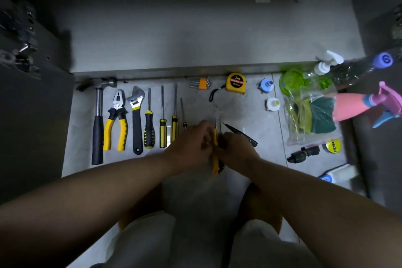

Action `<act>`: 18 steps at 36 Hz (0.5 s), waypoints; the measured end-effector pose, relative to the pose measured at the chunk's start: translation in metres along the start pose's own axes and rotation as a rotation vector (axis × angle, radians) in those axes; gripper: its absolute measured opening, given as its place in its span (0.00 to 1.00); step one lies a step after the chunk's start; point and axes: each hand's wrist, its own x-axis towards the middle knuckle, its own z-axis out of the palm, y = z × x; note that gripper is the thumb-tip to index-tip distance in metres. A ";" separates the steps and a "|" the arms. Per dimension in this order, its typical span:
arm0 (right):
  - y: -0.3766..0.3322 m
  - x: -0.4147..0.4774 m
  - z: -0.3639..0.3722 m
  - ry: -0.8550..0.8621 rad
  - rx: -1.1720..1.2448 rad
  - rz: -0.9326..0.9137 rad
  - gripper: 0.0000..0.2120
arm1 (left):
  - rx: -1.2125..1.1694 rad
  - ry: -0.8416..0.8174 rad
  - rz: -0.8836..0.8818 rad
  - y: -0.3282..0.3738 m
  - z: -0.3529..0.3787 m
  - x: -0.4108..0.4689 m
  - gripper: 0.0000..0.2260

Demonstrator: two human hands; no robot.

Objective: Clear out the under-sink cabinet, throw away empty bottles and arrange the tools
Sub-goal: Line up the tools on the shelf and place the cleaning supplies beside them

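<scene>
Tools lie in a row on the pale floor: a hammer, yellow pliers, an adjustable wrench, then several screwdrivers. My left hand and my right hand meet over the floor right of that row. Both grip thin tools: a yellow-handled one and a dark one beside it, with their metal tips pointing away from me. A black blade-like tool lies just right of my right hand. A hex key set and a yellow tape measure sit by the cabinet edge.
The open, dark cabinet is ahead. At the right lie a pink spray bottle, a clear bottle, a white pump bottle, a green lid, bagged sponges, two small caps, a tape roll and a black fitting.
</scene>
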 end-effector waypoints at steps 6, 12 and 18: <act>-0.014 0.005 -0.010 0.017 0.225 -0.101 0.12 | -0.640 -0.001 -0.392 0.013 -0.016 0.004 0.25; 0.004 0.010 -0.016 0.083 0.312 -0.062 0.04 | -0.626 -0.025 -0.371 0.008 -0.024 -0.002 0.20; 0.030 0.013 -0.012 0.312 -0.099 0.203 0.16 | -0.663 -0.013 -0.378 0.001 -0.024 0.000 0.17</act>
